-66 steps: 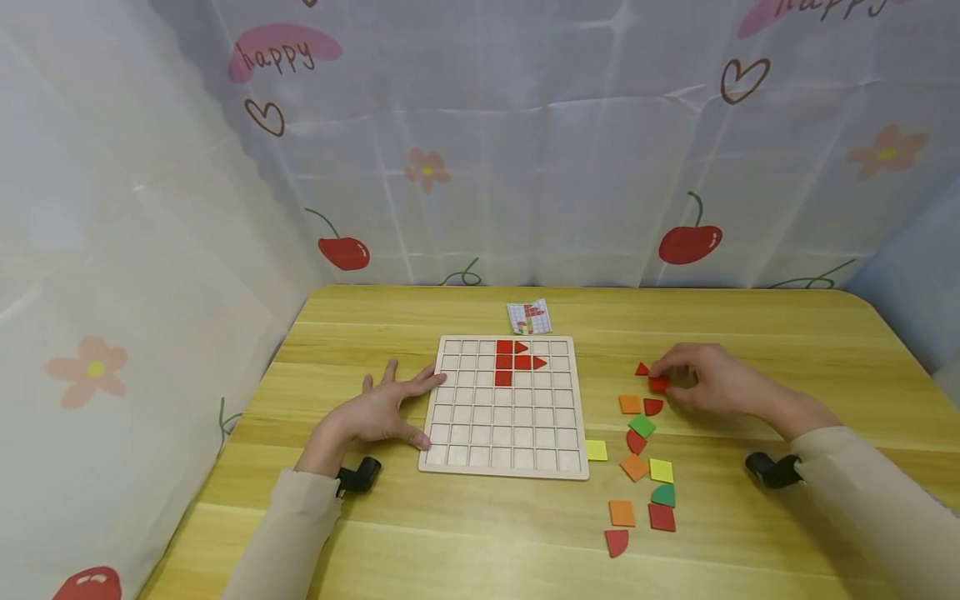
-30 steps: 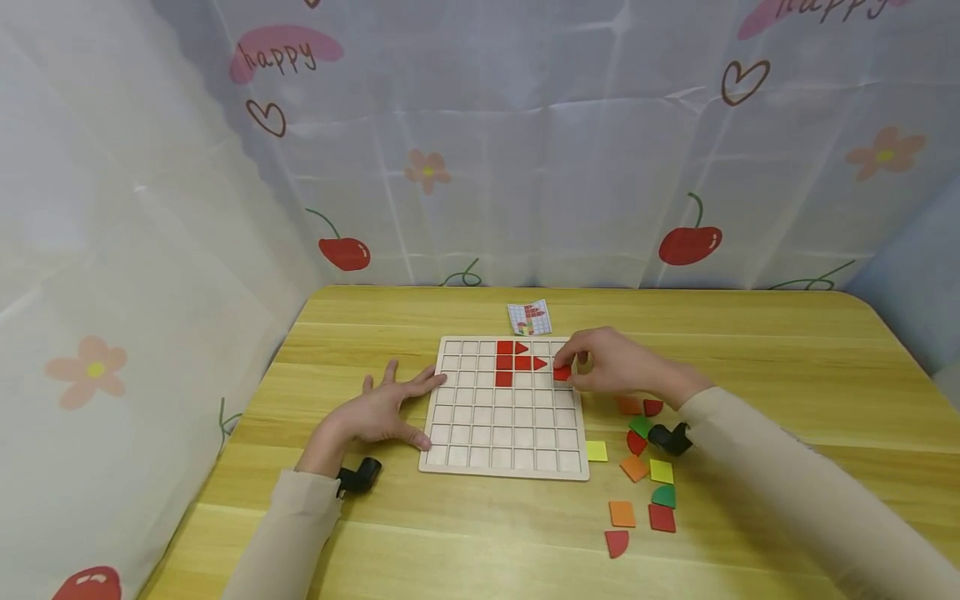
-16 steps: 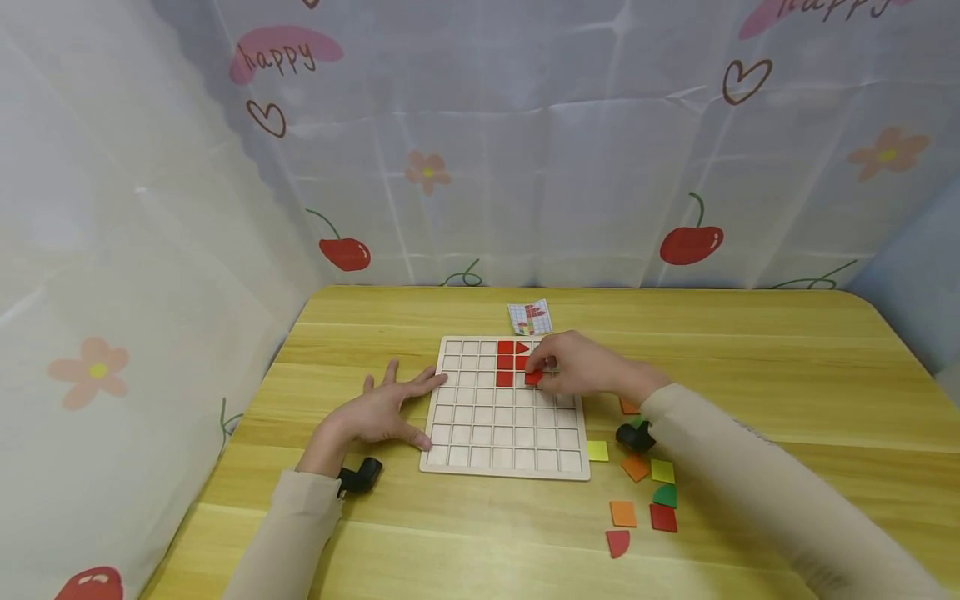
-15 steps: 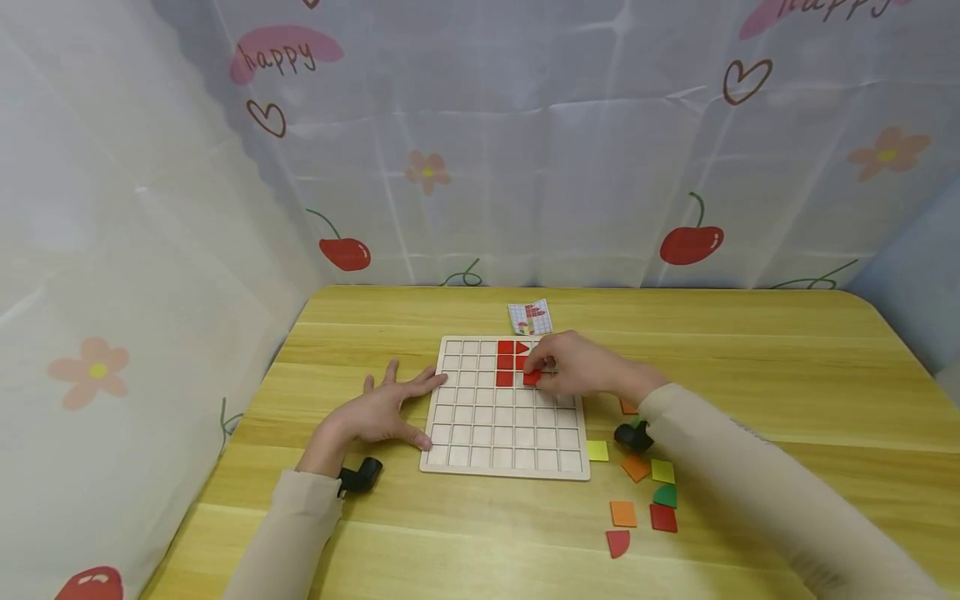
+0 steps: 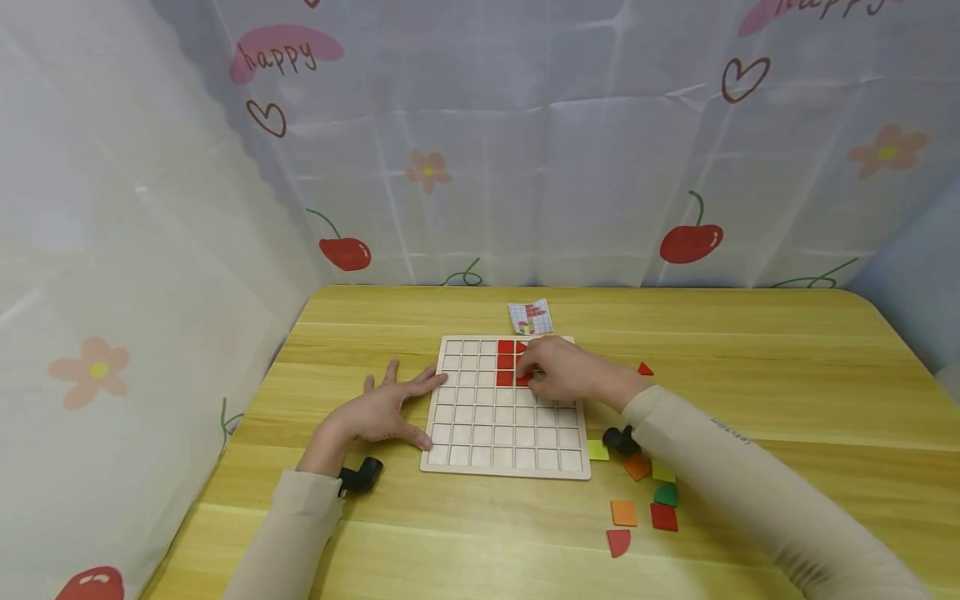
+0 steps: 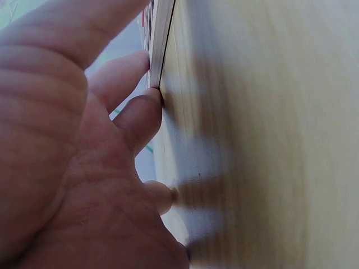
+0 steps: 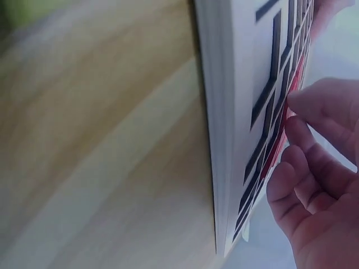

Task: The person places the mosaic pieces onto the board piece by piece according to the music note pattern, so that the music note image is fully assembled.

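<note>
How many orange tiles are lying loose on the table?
2 in view: one orange tile partly behind the wrist camera; a second orange tile nearer the person, left of a red square. The right sleeve may hide more.

Under right hand (image 5: 564, 368): one board (image 5: 482, 436). Beyond: one card (image 5: 529, 317). Rightward, loose, visible: three red tiles (image 5: 663, 517), two orange tiles (image 5: 623, 512), two yellow (image 5: 597, 450), one green (image 5: 666, 496).

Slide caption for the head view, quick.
Right hand holds a red tile at the grid board, left hand touching its left edge, picture card beyond.
</note>
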Motion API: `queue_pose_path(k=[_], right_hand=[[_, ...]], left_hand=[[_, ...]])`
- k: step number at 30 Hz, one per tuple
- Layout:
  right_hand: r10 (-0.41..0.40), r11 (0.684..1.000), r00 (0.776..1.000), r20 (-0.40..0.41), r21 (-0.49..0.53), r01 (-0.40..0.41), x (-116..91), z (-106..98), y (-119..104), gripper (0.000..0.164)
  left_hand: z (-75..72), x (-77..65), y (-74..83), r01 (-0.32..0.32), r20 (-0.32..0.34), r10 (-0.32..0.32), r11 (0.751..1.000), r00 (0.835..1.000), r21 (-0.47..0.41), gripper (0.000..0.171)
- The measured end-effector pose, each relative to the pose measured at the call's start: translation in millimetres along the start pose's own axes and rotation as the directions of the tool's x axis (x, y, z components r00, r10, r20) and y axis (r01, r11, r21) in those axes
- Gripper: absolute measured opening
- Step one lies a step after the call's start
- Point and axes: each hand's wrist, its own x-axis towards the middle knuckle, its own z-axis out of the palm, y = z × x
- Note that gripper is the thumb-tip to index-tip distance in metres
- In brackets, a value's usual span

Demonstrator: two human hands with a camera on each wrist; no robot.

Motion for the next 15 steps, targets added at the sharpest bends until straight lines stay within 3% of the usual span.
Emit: queue_pose_path(k=[5, 15], right_hand=[[-0.003, 1.0, 1.0, -0.011, -0.001, 0.003, -3, -1, -2, 0.02], [0.016, 0.994, 0.999, -0.036, 0.105, -0.013, -21, -9, -7, 0.018]], left_hand=[[0.9, 0.6, -0.6, -0.006, -0.008, 0.006, 1.0, 1.0, 0.009, 0.108], [2.4, -0.4, 0.5, -0.004, -0.006, 0.004, 1.0, 1.0, 0.011, 0.106]])
